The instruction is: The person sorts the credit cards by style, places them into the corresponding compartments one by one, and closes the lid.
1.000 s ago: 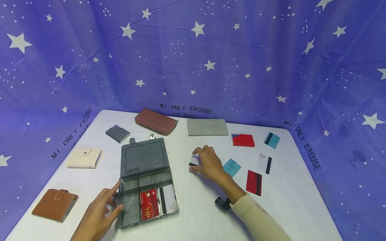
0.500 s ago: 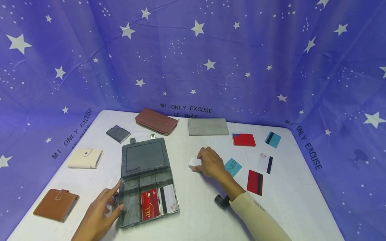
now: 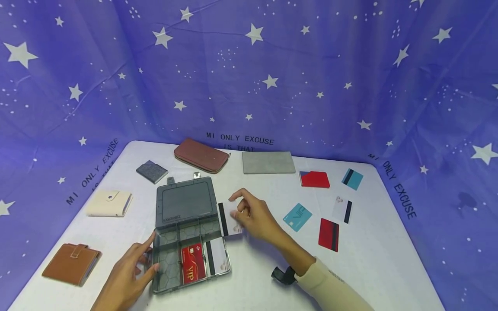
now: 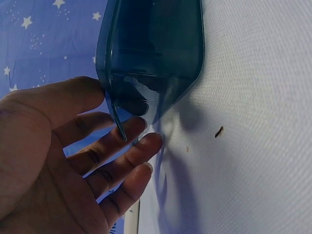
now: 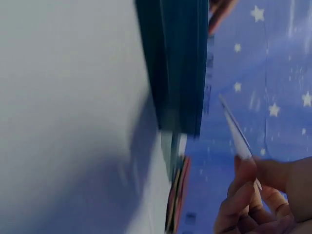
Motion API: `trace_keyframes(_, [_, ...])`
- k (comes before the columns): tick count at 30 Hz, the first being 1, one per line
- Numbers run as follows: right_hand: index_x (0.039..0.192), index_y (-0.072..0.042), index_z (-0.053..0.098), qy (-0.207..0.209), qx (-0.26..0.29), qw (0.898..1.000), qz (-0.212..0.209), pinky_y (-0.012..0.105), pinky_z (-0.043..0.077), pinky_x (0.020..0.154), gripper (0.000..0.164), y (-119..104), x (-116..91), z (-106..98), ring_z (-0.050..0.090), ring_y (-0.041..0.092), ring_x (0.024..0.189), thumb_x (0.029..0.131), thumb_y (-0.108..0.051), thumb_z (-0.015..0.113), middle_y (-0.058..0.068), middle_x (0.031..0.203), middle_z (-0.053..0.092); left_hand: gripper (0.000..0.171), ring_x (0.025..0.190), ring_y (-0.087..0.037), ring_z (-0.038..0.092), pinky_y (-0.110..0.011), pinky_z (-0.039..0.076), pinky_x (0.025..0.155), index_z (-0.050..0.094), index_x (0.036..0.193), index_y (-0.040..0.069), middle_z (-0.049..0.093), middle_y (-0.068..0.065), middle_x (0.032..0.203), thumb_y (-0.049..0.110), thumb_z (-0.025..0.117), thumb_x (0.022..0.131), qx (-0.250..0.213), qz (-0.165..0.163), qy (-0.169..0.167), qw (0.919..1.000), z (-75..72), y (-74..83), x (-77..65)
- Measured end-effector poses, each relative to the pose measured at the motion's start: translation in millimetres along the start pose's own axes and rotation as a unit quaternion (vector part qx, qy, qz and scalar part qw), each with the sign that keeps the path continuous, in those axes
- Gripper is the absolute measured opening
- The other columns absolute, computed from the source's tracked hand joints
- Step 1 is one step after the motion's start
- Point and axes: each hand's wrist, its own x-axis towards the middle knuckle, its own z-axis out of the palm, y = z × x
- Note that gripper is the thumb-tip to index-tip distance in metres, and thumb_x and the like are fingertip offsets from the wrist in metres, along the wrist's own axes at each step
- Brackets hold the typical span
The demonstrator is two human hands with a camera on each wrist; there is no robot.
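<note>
My right hand (image 3: 253,216) pinches a white card (image 3: 230,218) with a black stripe. In the head view the card overlaps the right edge of the grey see-through box (image 3: 155,283); in the right wrist view the card (image 5: 237,129) shows nearly edge-on, above the box (image 5: 180,73). My left hand (image 3: 128,274) rests at the box's left side, fingers loosely extended, thumb (image 4: 78,95) at its edge in the left wrist view. The box's lid (image 3: 186,201) is folded back. In its front compartments lie a red VIP card (image 3: 193,263) and a striped white card (image 3: 218,257).
Right on the table are a blue VIP card (image 3: 297,217), a red card (image 3: 328,234), a white card (image 3: 340,209), a blue card (image 3: 352,179) and a red holder (image 3: 314,179). Brown (image 3: 71,264), cream (image 3: 109,204), dark grey (image 3: 151,172), maroon (image 3: 201,155) and light grey (image 3: 268,163) wallets lie left and behind.
My right hand has lifted the white card off the table and carried it left to the box's right edge, uncovering the blue VIP card. The left hand and box have stayed put.
</note>
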Motion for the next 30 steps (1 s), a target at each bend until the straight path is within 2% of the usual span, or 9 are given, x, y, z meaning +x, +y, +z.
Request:
trace_keyframes(4, [0.116, -0.021, 0.06, -0.039, 0.016, 0.999, 0.001, 0.02, 0.042, 0.05, 0.033, -10, -9, 17, 0.049, 0.008, 0.057, 0.088, -0.016, 0.077, -0.006, 0.076, 0.061, 0.078, 0.081, -0.001, 0.053, -0.022, 0.05, 0.063, 0.042, 0.152, 0.015, 0.059, 0.0, 0.11, 0.017, 0.08, 0.084, -0.001, 0.006, 0.006, 1.0, -0.1, -0.5, -0.5])
trace_keyframes(9, [0.107, -0.021, 0.067, -0.048, -0.088, 0.995, -0.031, 0.019, 0.044, 0.057, 0.028, -14, -17, 38, 0.053, 0.006, 0.064, 0.083, -0.022, 0.082, -0.009, 0.083, 0.063, 0.077, 0.081, 0.001, 0.052, -0.022, 0.05, 0.063, 0.043, 0.151, 0.013, 0.059, -0.001, 0.11, 0.016, 0.08, 0.084, -0.002, 0.019, 0.014, 0.9997, 0.2, -1.3, -1.1])
trace_keyframes(12, [0.099, -0.024, 0.074, -0.042, -0.202, 0.976, -0.067, 0.017, 0.04, 0.062, 0.021, -14, -22, 48, 0.05, 0.004, 0.078, 0.081, -0.031, 0.083, -0.011, 0.09, 0.058, 0.077, 0.081, 0.001, 0.052, -0.022, 0.05, 0.063, 0.044, 0.151, 0.013, 0.06, -0.001, 0.11, 0.015, 0.08, 0.083, -0.002, 0.024, 0.018, 0.9995, 0.6, -1.6, -1.0])
trace_keyframes(15, [0.093, -0.025, 0.078, -0.042, -0.307, 0.945, -0.104, 0.016, 0.036, 0.063, 0.019, -14, -26, 53, 0.042, 0.006, 0.086, 0.083, -0.041, 0.079, -0.009, 0.093, 0.049, 0.076, 0.08, 0.001, 0.052, -0.022, 0.05, 0.062, 0.044, 0.151, 0.013, 0.06, -0.001, 0.111, 0.015, 0.08, 0.084, -0.001, 0.028, 0.019, 0.9994, 1.0, -2.0, -1.2])
trace_keyframes(18, [0.091, -0.026, 0.08, -0.05, -0.34, 0.932, -0.115, 0.017, 0.034, 0.061, 0.024, -14, -26, 52, 0.038, 0.008, 0.085, 0.086, -0.049, 0.075, -0.008, 0.092, 0.044, 0.076, 0.08, 0.0, 0.053, -0.022, 0.05, 0.062, 0.044, 0.151, 0.013, 0.06, -0.001, 0.11, 0.016, 0.08, 0.084, -0.001, 0.029, 0.021, 0.9994, 1.4, -2.7, -1.7])
trace_keyframes(21, [0.096, -0.03, 0.079, -0.08, -0.289, 0.949, -0.096, 0.019, 0.036, 0.065, 0.024, -9, -25, 46, 0.039, 0.007, 0.087, 0.088, -0.051, 0.071, -0.009, 0.095, 0.048, 0.076, 0.08, 0.001, 0.053, -0.022, 0.05, 0.062, 0.044, 0.151, 0.013, 0.06, -0.001, 0.11, 0.016, 0.08, 0.084, -0.003, 0.028, 0.023, 0.9993, 1.6, -3.5, -2.4])
trace_keyframes(25, [0.112, -0.027, 0.071, -0.134, -0.146, 0.978, -0.059, 0.025, 0.043, 0.075, 0.032, 0, -23, 27, 0.051, 0.011, 0.094, 0.088, -0.049, 0.072, -0.005, 0.104, 0.058, 0.076, 0.08, 0.001, 0.053, -0.022, 0.049, 0.062, 0.044, 0.151, 0.012, 0.06, -0.001, 0.11, 0.015, 0.081, 0.083, -0.006, 0.031, 0.026, 0.9992, 2.0, -3.8, -2.8])
trace_keyframes(28, [0.121, -0.021, 0.065, -0.149, -0.064, 0.986, -0.042, 0.031, 0.048, 0.078, 0.045, 9, -22, 8, 0.059, 0.019, 0.095, 0.085, -0.044, 0.077, 0.0, 0.107, 0.064, 0.076, 0.081, 0.001, 0.053, -0.022, 0.049, 0.062, 0.044, 0.15, 0.012, 0.06, -0.001, 0.11, 0.014, 0.08, 0.083, -0.009, 0.035, 0.028, 0.999, 2.4, -3.9, -2.6])
trace_keyframes(30, [0.124, -0.018, 0.063, -0.15, -0.039, 0.987, -0.037, 0.035, 0.051, 0.076, 0.051, 16, -22, -6, 0.061, 0.023, 0.093, 0.082, -0.042, 0.081, 0.003, 0.107, 0.066, 0.076, 0.081, 0.0, 0.053, -0.022, 0.049, 0.062, 0.044, 0.15, 0.012, 0.06, -0.001, 0.109, 0.014, 0.08, 0.083, -0.011, 0.037, 0.029, 0.9988, 2.6, -3.9, -2.3])
